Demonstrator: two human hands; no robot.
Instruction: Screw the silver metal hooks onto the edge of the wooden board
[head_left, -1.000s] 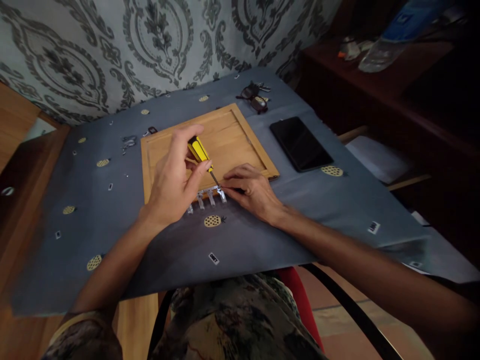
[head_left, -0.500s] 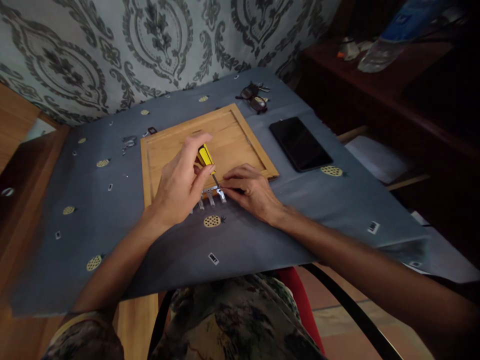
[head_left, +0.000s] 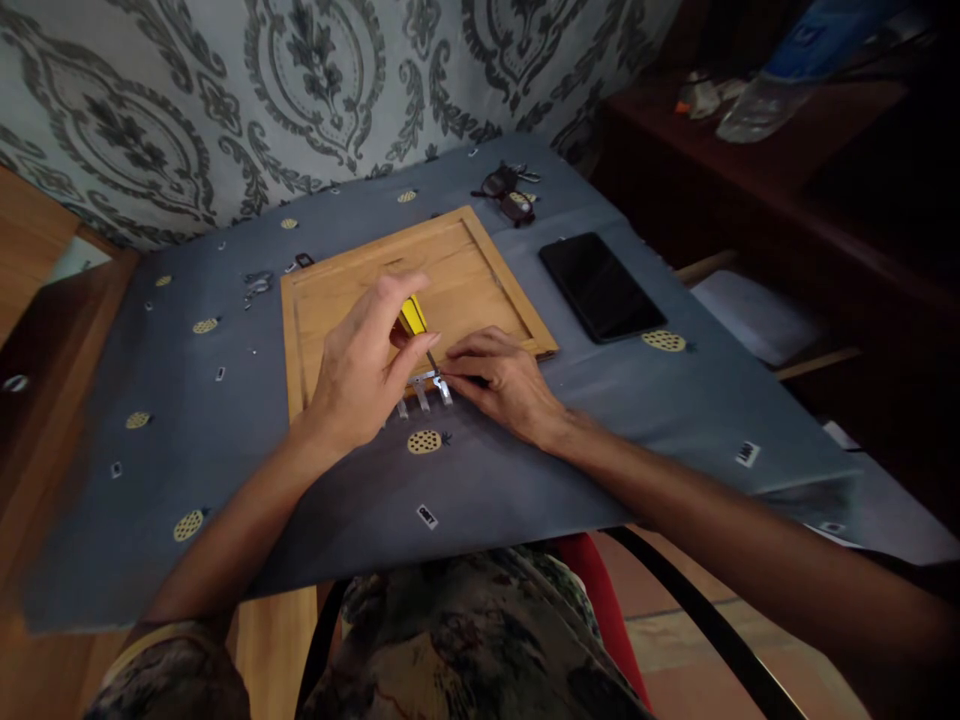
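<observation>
Holding a screwdriver by its yellow-and-black handle, the left hand has thumb and fingers clamped on it; the thin shaft slants toward 5 o'clock, its tip at the 3 o'clock end of a shiny pronged metal strip; this lies along the 6 o'clock edge of a honey-brown wooden panel with raised borders, at least 3 prongs jutting past it; the right hand, at the tip's 3 o'clock, brings thumb and forefinger close together; whether they pinch anything I cannot tell.
</observation>
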